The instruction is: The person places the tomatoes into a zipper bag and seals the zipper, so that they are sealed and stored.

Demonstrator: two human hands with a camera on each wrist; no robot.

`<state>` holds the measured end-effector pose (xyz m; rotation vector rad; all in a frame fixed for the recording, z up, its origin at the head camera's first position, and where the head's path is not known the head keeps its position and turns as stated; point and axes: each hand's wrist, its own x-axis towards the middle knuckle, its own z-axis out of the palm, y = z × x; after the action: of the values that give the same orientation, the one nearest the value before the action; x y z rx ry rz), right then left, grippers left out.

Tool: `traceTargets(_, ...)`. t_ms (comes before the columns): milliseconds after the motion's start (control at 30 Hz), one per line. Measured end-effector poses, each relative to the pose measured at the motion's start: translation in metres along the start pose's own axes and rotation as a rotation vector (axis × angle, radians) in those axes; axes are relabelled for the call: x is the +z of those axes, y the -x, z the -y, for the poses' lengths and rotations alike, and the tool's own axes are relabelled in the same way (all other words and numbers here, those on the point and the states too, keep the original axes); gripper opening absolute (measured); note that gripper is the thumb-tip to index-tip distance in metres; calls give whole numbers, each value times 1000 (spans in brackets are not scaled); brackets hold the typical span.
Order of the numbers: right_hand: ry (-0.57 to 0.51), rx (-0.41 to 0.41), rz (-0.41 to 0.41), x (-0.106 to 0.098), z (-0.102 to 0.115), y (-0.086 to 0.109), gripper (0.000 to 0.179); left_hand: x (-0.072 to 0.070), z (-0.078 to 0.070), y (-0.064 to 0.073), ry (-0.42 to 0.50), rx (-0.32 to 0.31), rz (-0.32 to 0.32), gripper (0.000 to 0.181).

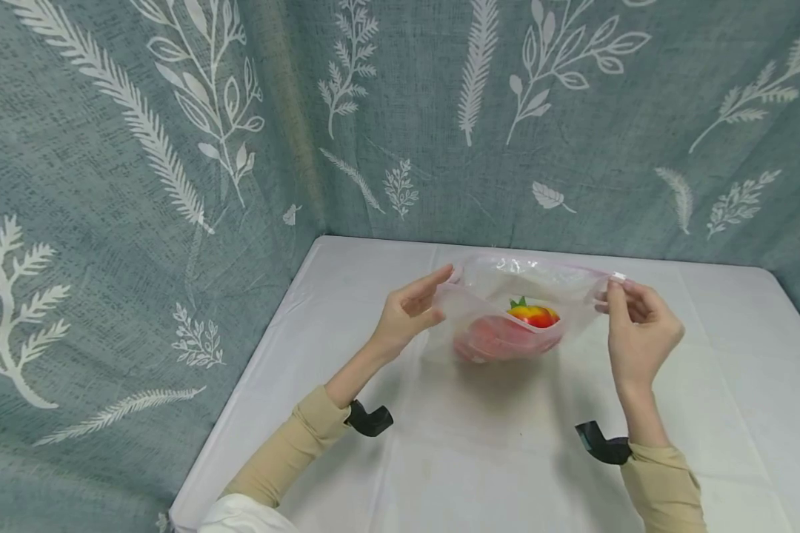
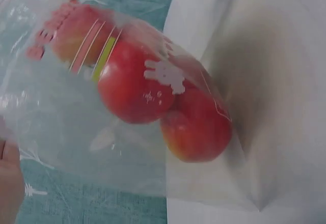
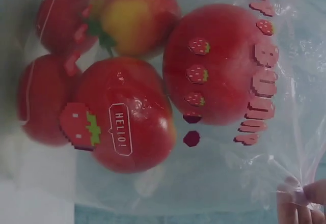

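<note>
A clear zip bag [image 1: 433, 348] with pink printing has its mouth partly open. Several red fruits, tomato-like, lie in it; one red-and-yellow fruit [image 1: 535, 315] with green leaves shows through the mouth. My left hand [image 1: 407, 314] holds the bag's left upper edge, thumb and fingers spread around it; its fingertips are partly hidden. At the opposite upper corner, my right hand [image 1: 643, 329] pinches the bag between thumb and fingers, also seen in the right wrist view. Through the plastic, the left wrist view shows a red fruit [image 2: 135, 84] near a white rabbit print.
A white-covered table [image 1: 480, 459] spreads beneath the bag, which casts a shadow on it. Behind and to the left hangs a blue-green curtain [image 1: 413, 96] with white leaf patterns. A black wrist mount [image 1: 370, 420] sticks inward from the left sleeve, another [image 1: 603, 444] from the right.
</note>
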<state>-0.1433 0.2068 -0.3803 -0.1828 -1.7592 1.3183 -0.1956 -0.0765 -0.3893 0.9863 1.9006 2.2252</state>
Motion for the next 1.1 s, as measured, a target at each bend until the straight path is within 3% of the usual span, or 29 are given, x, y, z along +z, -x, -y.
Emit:
traceTargets(233,-36,-55,33,-3,9,2,23,3,1,-3,-58,39,-162,19)
traceTargets(333,-85,-68,74,-6,9,-1,22,1,2,-5,-83,38,-210,16)
traceTargets(567,-251,-13,144,-10,5,-3,10,-1,2,-8,-60,21,-259,15)
traceTargets(733,-250,1,184,-8,2,0,10,0,2,-9,-78,-13,-278,18)
traceTargets(1100,-228,47,165,-7,-2,1,10,1,1,-7,-134,-44,-313,27)
